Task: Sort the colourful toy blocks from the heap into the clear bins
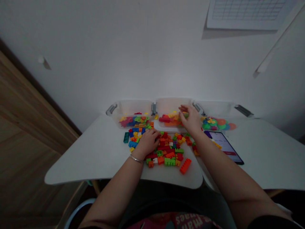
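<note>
My left hand (149, 141), with a silver bangle at the wrist, lies over a pile of colourful plastic toy bricks (164, 148). Its fingers are bent and apart on the bricks; no brick shows in its grasp. My right hand (192, 120) is raised at the right front of the middle clear bin (166, 105). Its thumb and fingers are spread, and a green patch shows in the gap behind them. Red, orange and yellow bricks (169, 119) show in that bin. A loose orange brick (185, 166) lies near the table's front edge.
A left clear bin (133, 106) holds small colourful pieces, and a right clear bin (215, 108) holds round ones. A lit phone (226, 146) lies right of my forearm. The white table (95, 159) stands against a wall; a wooden panel (28, 127) is at left.
</note>
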`<state>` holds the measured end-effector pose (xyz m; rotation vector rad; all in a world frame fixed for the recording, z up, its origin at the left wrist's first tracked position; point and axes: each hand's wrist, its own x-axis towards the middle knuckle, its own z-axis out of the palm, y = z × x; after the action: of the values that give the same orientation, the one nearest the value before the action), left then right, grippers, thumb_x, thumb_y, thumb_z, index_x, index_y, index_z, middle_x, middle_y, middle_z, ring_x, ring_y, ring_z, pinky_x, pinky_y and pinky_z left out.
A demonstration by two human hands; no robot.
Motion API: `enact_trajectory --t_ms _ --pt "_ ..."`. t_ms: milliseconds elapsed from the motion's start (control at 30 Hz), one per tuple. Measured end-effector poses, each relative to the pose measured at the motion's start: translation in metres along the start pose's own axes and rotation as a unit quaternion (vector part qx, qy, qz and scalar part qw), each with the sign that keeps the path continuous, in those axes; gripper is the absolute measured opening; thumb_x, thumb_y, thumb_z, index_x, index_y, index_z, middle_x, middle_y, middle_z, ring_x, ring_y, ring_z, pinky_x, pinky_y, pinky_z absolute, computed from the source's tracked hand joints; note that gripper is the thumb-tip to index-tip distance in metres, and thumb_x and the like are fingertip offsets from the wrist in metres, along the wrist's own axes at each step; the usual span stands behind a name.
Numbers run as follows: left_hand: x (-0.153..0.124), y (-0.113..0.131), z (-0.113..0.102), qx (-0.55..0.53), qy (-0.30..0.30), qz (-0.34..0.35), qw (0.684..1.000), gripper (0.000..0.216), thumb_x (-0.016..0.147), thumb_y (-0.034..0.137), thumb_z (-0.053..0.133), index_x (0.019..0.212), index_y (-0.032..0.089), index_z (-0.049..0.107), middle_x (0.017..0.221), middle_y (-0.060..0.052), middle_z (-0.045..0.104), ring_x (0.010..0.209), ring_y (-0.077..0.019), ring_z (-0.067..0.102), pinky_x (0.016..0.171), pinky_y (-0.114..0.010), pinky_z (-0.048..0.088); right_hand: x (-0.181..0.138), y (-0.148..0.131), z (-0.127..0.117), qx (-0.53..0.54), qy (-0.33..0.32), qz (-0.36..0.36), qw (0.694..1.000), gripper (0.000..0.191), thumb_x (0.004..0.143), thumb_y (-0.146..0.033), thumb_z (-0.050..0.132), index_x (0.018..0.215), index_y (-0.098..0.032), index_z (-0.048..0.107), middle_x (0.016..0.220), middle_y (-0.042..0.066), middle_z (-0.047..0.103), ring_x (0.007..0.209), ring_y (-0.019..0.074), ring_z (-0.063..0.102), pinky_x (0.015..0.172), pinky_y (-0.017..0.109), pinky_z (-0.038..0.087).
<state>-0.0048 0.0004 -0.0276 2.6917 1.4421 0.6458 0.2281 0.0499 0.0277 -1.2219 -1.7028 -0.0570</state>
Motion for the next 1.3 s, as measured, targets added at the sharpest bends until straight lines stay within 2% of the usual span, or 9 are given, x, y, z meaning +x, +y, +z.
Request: enact_trajectory --t_ms 133,267,333,433,533,667,833,967,1300 --pt "-0.001 0.000 0.000 -0.001 0.001 0.000 1.000 0.021 0.086 0.019 0.053 0.104 0.019 0.065 0.110 -0.008 0.064 0.102 -0.0233 0.055 0.095 -0.040 0.046 -0.004 0.001 -0.005 0.031 -0.005 -0.005 0.999 0.026 0.084 -0.027 0.052 0.107 -0.019 0.060 0.107 0.009 0.072 0.100 0.0229 0.067 0.097 0.044 0.047" --pt "-0.001 0.001 -0.002 -0.007 0.002 -0.006 1.000 0.021 0.086 0.019 0.054 0.104 0.019 0.065 0.110 -0.007 0.064 0.102 -0.0232 0.055 0.095 -0.040 0.046 -0.011 -0.001 -0.017 0.104 0.027 0.015 0.994 0.023 0.088 -0.031 0.048 0.104 -0.021 0.061 0.107 0.007 0.070 0.095 0.0192 0.067 0.089 0.038 0.052" --pt "-0.001 0.001 -0.002 -0.006 0.002 -0.006 1.000 0.021 0.086 0.019 0.054 0.104 0.019 0.065 0.110 -0.007 0.063 0.102 -0.0230 0.055 0.095 -0.040 0.046 -0.016 0.000 -0.026 0.089 0.018 0.024 0.996 0.024 0.088 -0.033 0.048 0.102 -0.022 0.063 0.105 0.007 0.071 0.091 0.0194 0.067 0.086 0.038 0.053" --pt "-0.001 0.001 -0.002 -0.002 0.002 -0.004 1.000 0.021 0.086 0.020 0.053 0.104 0.019 0.064 0.110 -0.007 0.063 0.102 -0.0233 0.055 0.095 -0.040 0.047 -0.028 0.004 -0.040 0.004 -0.083 0.030 0.996 0.025 0.086 -0.033 0.052 0.101 -0.022 0.067 0.099 0.007 0.072 0.089 0.0218 0.067 0.081 0.038 0.053" --pt "-0.001 0.001 -0.001 -0.005 0.000 0.000 1.000 0.021 0.086 0.019 0.053 0.104 0.019 0.064 0.109 -0.008 0.064 0.102 -0.0232 0.055 0.095 -0.040 0.046 -0.046 0.011 -0.045 -0.097 -0.204 0.021 0.974 0.024 0.082 -0.030 0.058 0.101 -0.022 0.070 0.100 0.007 0.073 0.090 0.0245 0.068 0.080 0.039 0.053" --pt "-0.001 0.001 0.000 -0.011 0.005 0.000 1.000 0.021 0.086 0.019 0.053 0.104 0.020 0.065 0.109 -0.008 0.064 0.102 -0.0231 0.055 0.096 -0.041 0.046 -0.069 0.018 -0.040 -0.169 -0.284 -0.026 0.943 0.025 0.080 -0.025 0.061 0.102 -0.024 0.072 0.106 0.007 0.073 0.094 0.0251 0.067 0.084 0.038 0.051" --pt "0.000 0.002 -0.002 -0.013 0.001 -0.003 1.000 0.021 0.085 0.019 0.055 0.103 0.019 0.065 0.109 -0.008 0.064 0.103 -0.0237 0.055 0.096 -0.041 0.047 -0.087 0.021 -0.028 -0.226 -0.276 -0.036 0.934 0.030 0.079 -0.025 0.063 0.108 -0.022 0.070 0.106 0.009 0.073 0.100 0.0286 0.064 0.089 0.042 0.047" --pt "0.001 0.004 -0.003 -0.016 -0.005 -0.002 1.000 0.022 0.085 0.017 0.054 0.104 0.019 0.065 0.110 -0.008 0.064 0.104 -0.0236 0.055 0.098 -0.041 0.046 -0.094 0.025 -0.022 -0.223 -0.265 -0.025 0.938 0.033 0.080 -0.025 0.060 0.112 -0.020 0.067 0.106 0.010 0.072 0.101 0.0285 0.063 0.090 0.042 0.046" --pt "0.001 0.005 -0.003 -0.016 -0.007 -0.001 1.000 0.021 0.086 0.017 0.053 0.103 0.019 0.065 0.110 -0.008 0.065 0.104 -0.0238 0.056 0.097 -0.041 0.045 -0.097 0.029 -0.019 -0.192 -0.250 0.002 0.949 0.028 0.085 -0.025 0.053 0.108 -0.020 0.068 0.104 0.009 0.072 0.100 0.0272 0.062 0.090 0.041 0.047"
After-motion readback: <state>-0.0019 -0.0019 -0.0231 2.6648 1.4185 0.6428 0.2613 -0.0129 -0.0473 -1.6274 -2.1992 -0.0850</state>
